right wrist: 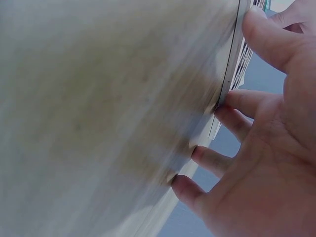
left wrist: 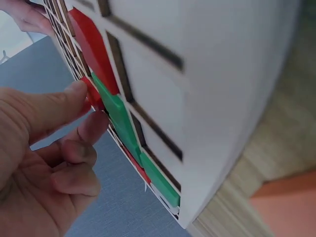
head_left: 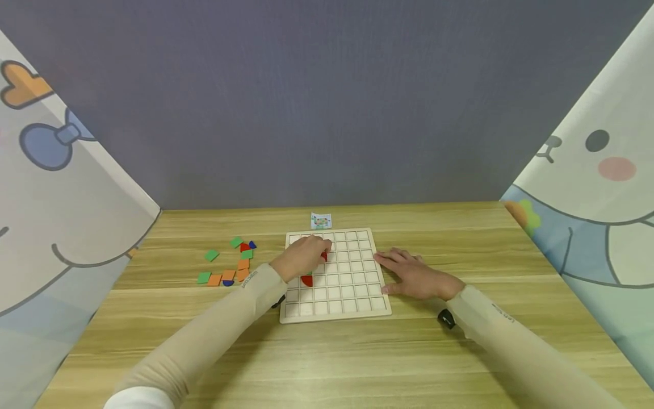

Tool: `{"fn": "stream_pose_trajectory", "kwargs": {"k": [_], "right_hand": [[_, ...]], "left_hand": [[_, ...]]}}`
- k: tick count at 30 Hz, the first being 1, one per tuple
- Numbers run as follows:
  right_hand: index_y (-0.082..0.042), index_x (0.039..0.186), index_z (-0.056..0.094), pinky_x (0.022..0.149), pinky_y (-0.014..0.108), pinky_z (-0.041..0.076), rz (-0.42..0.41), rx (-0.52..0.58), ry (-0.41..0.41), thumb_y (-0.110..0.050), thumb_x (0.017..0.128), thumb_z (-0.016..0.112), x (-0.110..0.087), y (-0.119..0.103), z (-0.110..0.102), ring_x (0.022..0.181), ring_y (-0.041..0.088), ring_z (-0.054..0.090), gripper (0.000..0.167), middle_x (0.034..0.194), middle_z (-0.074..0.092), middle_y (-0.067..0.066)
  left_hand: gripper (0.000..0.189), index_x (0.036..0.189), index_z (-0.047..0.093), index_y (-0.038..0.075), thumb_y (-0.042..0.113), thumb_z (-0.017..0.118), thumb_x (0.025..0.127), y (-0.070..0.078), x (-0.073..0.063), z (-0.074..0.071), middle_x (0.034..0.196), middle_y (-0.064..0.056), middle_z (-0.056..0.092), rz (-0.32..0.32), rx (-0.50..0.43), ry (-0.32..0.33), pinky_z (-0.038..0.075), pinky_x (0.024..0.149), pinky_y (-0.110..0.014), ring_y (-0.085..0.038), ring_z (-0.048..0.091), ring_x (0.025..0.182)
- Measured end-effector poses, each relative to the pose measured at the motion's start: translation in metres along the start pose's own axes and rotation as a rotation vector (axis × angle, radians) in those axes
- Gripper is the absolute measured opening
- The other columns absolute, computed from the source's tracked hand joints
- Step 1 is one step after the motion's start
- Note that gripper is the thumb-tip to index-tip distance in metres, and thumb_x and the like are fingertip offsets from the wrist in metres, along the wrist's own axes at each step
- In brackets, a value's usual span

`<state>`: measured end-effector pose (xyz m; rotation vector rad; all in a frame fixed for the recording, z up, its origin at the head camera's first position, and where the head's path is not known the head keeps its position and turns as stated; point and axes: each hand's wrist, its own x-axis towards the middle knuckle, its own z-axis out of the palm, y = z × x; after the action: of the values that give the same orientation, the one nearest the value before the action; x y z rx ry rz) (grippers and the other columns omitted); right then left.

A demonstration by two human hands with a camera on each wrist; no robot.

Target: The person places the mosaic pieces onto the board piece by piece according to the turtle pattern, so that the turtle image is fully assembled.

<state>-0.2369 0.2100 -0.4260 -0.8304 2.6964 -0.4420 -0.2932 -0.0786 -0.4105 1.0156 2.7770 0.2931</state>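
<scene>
A square pale board (head_left: 348,291) with a raised grid lies on the table. Over its left part is my left hand (head_left: 301,259), thumb and forefinger pinching a small red piece (left wrist: 93,95) right at the grid. In the left wrist view, another red piece (left wrist: 94,44) and green pieces (left wrist: 121,118) sit in cells nearby. In the head view the hand hides part of these, though a red rounded piece (head_left: 307,280) shows below it. My right hand (head_left: 413,276) rests at the board's right side, fingers spread, with thumb and fingertips against the edge.
Left of the board several loose pieces lie on the wooden table (head_left: 327,363): green squares (head_left: 212,255), orange squares (head_left: 228,275), a red piece (head_left: 245,247) and blue half-rounds (head_left: 252,245). A small printed packet (head_left: 321,221) lies behind the board, and a grey wall (head_left: 327,113) stands beyond.
</scene>
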Motion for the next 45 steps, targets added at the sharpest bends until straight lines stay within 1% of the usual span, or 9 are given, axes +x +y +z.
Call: {"fn": "stream_pose_trajectory", "kwargs": {"k": [10, 17, 23, 28, 30, 33, 37, 41, 45], "right_hand": [[-0.013, 0.152, 0.021, 0.097, 0.072, 0.013, -0.011, -0.008, 0.005, -0.046, 0.090, 0.060, 0.001, -0.002, -0.002, 0.139, 0.039, 0.011, 0.080, 0.154, 0.020, 0.008], [-0.013, 0.152, 0.022, 0.098, 0.072, 0.013, -0.020, -0.003, 0.013, -0.045, 0.090, 0.060, 0.002, -0.003, -0.002, 0.139, 0.039, 0.012, 0.079, 0.154, 0.022, 0.007], [-0.013, 0.151, 0.023, 0.098, 0.072, 0.012, -0.016, 0.013, 0.019, -0.045, 0.090, 0.061, 0.001, -0.003, -0.002, 0.139, 0.040, 0.011, 0.079, 0.153, 0.022, 0.008], [-0.012, 0.151, 0.023, 0.097, 0.073, 0.012, -0.019, 0.011, 0.018, -0.045, 0.090, 0.060, 0.001, -0.004, -0.001, 0.138, 0.041, 0.012, 0.079, 0.153, 0.022, 0.009], [-0.013, 0.152, 0.022, 0.097, 0.072, 0.012, -0.018, 0.007, 0.014, -0.045, 0.090, 0.060, 0.001, -0.004, 0.000, 0.139, 0.040, 0.012, 0.079, 0.154, 0.022, 0.009], [-0.013, 0.152, 0.021, 0.097, 0.072, 0.012, -0.014, 0.004, 0.010, -0.046, 0.090, 0.059, 0.001, -0.004, 0.001, 0.139, 0.039, 0.011, 0.079, 0.154, 0.021, 0.008], [-0.013, 0.152, 0.022, 0.097, 0.072, 0.012, -0.006, 0.004, 0.009, -0.047, 0.090, 0.059, 0.000, -0.004, 0.001, 0.139, 0.039, 0.011, 0.079, 0.154, 0.021, 0.008], [-0.013, 0.152, 0.022, 0.097, 0.073, 0.012, -0.003, 0.006, 0.009, -0.047, 0.091, 0.059, -0.001, -0.003, 0.001, 0.139, 0.040, 0.011, 0.079, 0.154, 0.021, 0.008], [-0.013, 0.152, 0.022, 0.096, 0.073, 0.012, -0.004, 0.009, 0.011, -0.047, 0.091, 0.058, -0.003, -0.003, 0.001, 0.139, 0.040, 0.011, 0.079, 0.154, 0.022, 0.008]], "left_hand": [[0.014, 0.100, 0.067, 0.006, -0.002, 0.064, 0.088, -0.001, -0.004, -0.004, 0.090, -0.002, 0.061, 0.009, 0.016, 0.038, 0.045, 0.066, -0.023, -0.012, 0.056, 0.079], [0.019, 0.079, 0.069, 0.005, -0.010, 0.059, 0.086, -0.004, -0.007, -0.005, 0.082, -0.002, 0.064, 0.045, 0.032, 0.099, 0.046, 0.064, -0.022, -0.012, 0.057, 0.074], [0.023, 0.094, 0.073, 0.006, -0.011, 0.060, 0.084, -0.005, -0.011, -0.007, 0.095, -0.005, 0.068, 0.058, 0.015, 0.056, 0.048, 0.069, -0.019, -0.015, 0.062, 0.086], [0.025, 0.110, 0.068, 0.006, -0.004, 0.056, 0.090, -0.011, -0.019, -0.010, 0.088, -0.004, 0.066, 0.072, -0.043, 0.054, 0.045, 0.066, -0.023, -0.015, 0.055, 0.077], [0.026, 0.116, 0.065, 0.005, -0.001, 0.056, 0.092, -0.017, -0.026, -0.012, 0.093, -0.006, 0.066, 0.084, -0.079, 0.094, 0.045, 0.068, -0.027, -0.016, 0.052, 0.079], [0.030, 0.121, 0.062, 0.005, 0.008, 0.063, 0.091, -0.027, -0.042, -0.019, 0.110, -0.009, 0.065, 0.119, -0.070, 0.191, 0.046, 0.081, -0.036, -0.022, 0.054, 0.092], [0.039, 0.127, 0.060, 0.009, 0.018, 0.067, 0.090, -0.043, -0.071, -0.030, 0.124, -0.009, 0.060, 0.094, -0.031, 0.288, 0.037, 0.094, -0.053, -0.029, 0.051, 0.110], [0.045, 0.134, 0.054, 0.012, 0.024, 0.064, 0.092, -0.065, -0.102, -0.033, 0.134, -0.011, 0.052, 0.035, -0.044, 0.310, 0.026, 0.093, -0.069, -0.031, 0.045, 0.117], [0.052, 0.139, 0.048, 0.012, 0.028, 0.063, 0.092, -0.089, -0.131, -0.027, 0.140, -0.014, 0.045, -0.003, -0.053, 0.279, 0.020, 0.089, -0.076, -0.033, 0.041, 0.121]]}}
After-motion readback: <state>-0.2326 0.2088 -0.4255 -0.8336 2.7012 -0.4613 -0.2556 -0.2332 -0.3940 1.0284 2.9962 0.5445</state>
